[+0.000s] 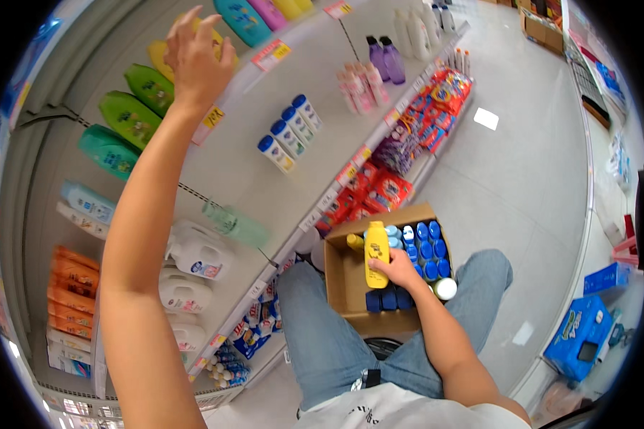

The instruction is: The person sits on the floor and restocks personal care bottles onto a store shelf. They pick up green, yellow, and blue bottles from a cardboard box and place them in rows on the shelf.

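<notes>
My right hand (400, 268) grips a yellow plastic bottle (377, 252) with a printed label, held over an open cardboard box (343, 295). Packed inside are several blue-capped bottles (425, 250), light-blue-topped bottles (393, 236) and dark blue caps (389, 300). Another yellow bottle (355, 241) stands at the box's left side. My left hand (201, 59) is raised at the upper shelf, its fingers apart in front of yellow bottles (161, 56); whether it touches one is hidden. Green bottles (130, 119) stand beside them, and a blue bottle (241, 21) is on the other side.
White blue-capped bottles (290, 134) and a pale green bottle (235, 224) stand on the middle shelf (236, 171). White jugs (198, 252) are at left. Red detergent packs (386, 190) lie on the lower shelf. The box sits between my knees. Blue packages (579, 335) lie across the aisle.
</notes>
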The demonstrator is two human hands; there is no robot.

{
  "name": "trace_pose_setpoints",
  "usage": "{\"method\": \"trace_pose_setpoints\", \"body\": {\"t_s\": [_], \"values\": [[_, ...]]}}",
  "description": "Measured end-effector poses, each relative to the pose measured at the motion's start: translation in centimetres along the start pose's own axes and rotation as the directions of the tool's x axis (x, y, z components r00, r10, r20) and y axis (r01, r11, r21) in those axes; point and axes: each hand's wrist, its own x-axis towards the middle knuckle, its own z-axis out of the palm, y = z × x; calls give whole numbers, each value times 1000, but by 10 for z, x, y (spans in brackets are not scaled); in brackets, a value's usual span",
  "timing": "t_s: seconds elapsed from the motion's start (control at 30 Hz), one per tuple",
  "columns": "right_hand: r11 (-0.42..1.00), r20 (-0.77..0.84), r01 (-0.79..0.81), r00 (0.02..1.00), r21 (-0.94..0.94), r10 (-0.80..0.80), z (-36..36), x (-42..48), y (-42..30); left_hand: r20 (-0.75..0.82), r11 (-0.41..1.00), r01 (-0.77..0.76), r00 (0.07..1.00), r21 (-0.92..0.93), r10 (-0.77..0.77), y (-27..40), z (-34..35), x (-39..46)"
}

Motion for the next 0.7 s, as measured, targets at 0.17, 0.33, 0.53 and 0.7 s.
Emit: {"method": "trace_pose_setpoints", "body": {"t_s": [0.17, 0.33, 0.53, 0.7], "values": [[968, 198, -76, 980, 238, 28, -1, -4, -16, 406, 777, 17, 859, -629, 310, 99, -15, -66], [960, 261, -100, 965, 261, 30, -1, -4, -17, 716, 602, 399, 488, -692, 499, 177, -54, -139], [954, 371, -112, 929, 278, 0, -4, -8, -20, 785, 557, 597, 219, -577, 579, 201, -55, -178], [931, 396, -96, 916, 351, -55, -8, -12, -22, 790, 477, 752, 92, -454, 606, 217, -59, -186]]}}
